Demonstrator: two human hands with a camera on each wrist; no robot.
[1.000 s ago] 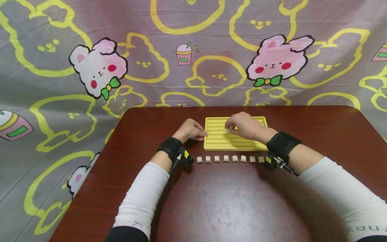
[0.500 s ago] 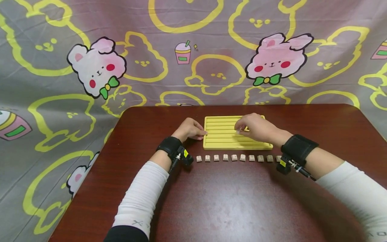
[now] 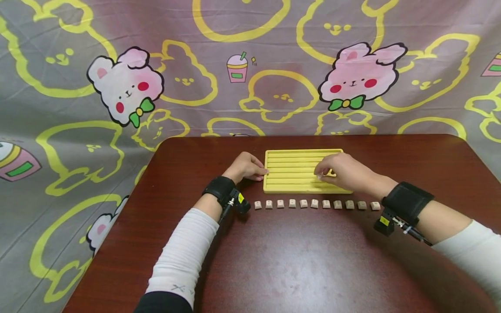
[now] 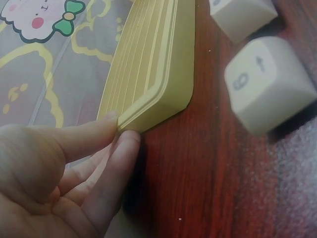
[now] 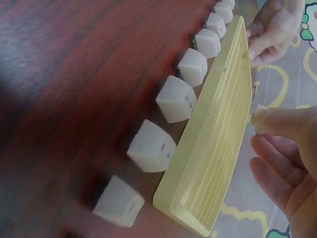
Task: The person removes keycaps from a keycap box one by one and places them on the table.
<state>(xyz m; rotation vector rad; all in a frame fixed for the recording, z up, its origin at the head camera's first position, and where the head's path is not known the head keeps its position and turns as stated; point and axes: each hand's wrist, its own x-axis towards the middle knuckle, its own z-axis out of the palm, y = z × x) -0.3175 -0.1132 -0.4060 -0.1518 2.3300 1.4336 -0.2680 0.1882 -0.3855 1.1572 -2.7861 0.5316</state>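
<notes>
A yellow ridged tray (image 3: pixel 289 170) lies on the table. My left hand (image 3: pixel 246 167) pinches its left edge between thumb and fingers; in the left wrist view the thumb sits on the tray's rim (image 4: pixel 157 91). Over the tray's right part, my right hand (image 3: pixel 344 170) pinches a small white keycap (image 5: pixel 259 120) between thumb and finger, held apart from the tray. Its printed face cannot be made out. In front of the tray runs a row of white keycaps (image 3: pixel 326 204). One keycap (image 4: pixel 267 82) near my left hand bears a digit and an arrow.
The brown table (image 3: pixel 297 261) extends in front of the keycap row and to both sides. Behind it hangs a patterned curtain (image 3: pixel 274 56) with rabbit drawings. A black strap with a small camera (image 3: pixel 385 221) sits on my right wrist, close to the row's right end.
My right hand has moved to the right and slightly nearer along the tray, still pinching the keycap. Its wrist no longer covers the right end of the row. My left hand stays put.
</notes>
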